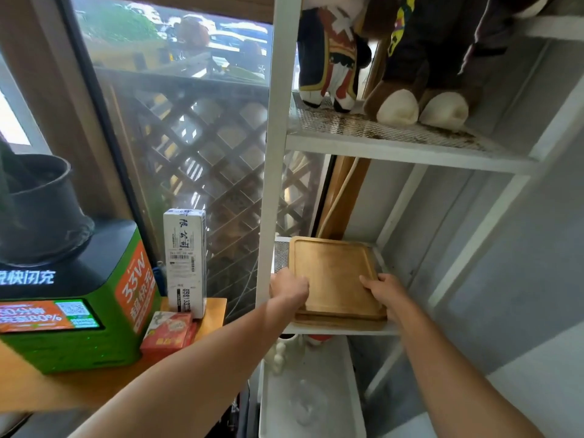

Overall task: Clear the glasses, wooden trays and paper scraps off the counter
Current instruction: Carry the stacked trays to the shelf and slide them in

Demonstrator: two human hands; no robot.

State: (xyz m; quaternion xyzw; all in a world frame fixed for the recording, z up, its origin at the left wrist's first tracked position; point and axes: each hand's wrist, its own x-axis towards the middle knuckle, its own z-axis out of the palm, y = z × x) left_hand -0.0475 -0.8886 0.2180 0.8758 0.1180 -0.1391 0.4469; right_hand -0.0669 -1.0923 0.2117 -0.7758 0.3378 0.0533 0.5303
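Note:
A stack of square wooden trays (331, 273) lies on the middle shelf of a white metal rack (271, 172). At least two trays show, one on top of the other. My left hand (289, 287) grips the stack's left edge near its front corner. My right hand (384, 290) holds the right edge, fingers resting on the top tray's rim. Both arms reach forward from below. No glasses or paper scraps are in sight.
Plush toys (401, 58) stand on the mesh shelf above. The lower shelf (309, 396) holds small white objects. Left of the rack, a wooden counter (215, 311) carries a green charging station (76, 311), a tall white box (185, 263) and a red packet (167, 333). A window with lattice lies behind.

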